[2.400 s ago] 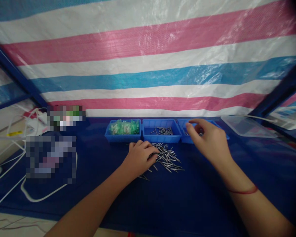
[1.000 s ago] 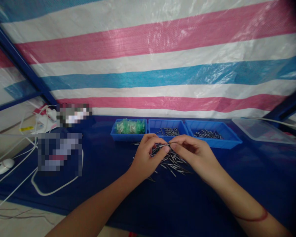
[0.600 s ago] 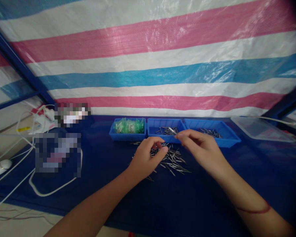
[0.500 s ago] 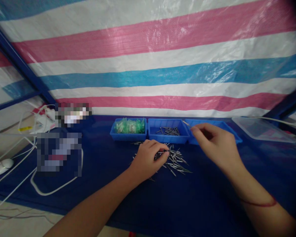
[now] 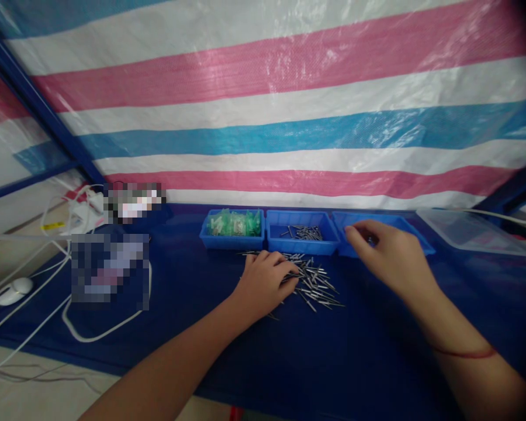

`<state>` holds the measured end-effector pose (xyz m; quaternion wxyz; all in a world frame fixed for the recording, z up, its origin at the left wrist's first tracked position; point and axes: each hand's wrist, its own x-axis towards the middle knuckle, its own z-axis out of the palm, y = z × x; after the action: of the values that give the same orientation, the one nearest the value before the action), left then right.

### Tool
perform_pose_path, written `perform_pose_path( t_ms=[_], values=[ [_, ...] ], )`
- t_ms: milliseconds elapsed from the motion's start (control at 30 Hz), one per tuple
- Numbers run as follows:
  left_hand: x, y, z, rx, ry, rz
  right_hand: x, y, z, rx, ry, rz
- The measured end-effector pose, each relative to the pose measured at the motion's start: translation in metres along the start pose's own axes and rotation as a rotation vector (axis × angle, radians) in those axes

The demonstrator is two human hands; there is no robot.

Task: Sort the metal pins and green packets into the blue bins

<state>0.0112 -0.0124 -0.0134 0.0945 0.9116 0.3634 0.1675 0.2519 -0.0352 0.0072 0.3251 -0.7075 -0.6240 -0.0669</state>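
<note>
Slender silvery metal rods [image 5: 319, 286] lie heaped on a dark blue tabletop [image 5: 333, 356], in front of three blue plastic bins [image 5: 302, 245] lined along its rear edge. A left hand [image 5: 263, 285] rests on the heap, fingers curled; a right hand [image 5: 390, 251], thumb and fingers bent narrowly together, hovers over the rightmost bin [image 5: 342, 250]. Whether either grips a rod cannot be told. Pink, white and blue striped plastic sheeting [image 5: 245, 139] walls the back; white cables [image 5: 85, 340] trail near the left edge.
</note>
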Motion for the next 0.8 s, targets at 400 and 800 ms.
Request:
perform_pose_path(
  t_ms=[400, 800],
  values=[
    [0.001, 0.003, -0.001, 0.008, 0.003, -0.001, -0.016, -0.040, 0.009, 0.231, -0.349, -0.418],
    [0.007, 0.001, -0.002, -0.289, 0.103, -0.038, -0.021, -0.049, 0.007, 0.465, -0.378, -0.370]
  ],
)
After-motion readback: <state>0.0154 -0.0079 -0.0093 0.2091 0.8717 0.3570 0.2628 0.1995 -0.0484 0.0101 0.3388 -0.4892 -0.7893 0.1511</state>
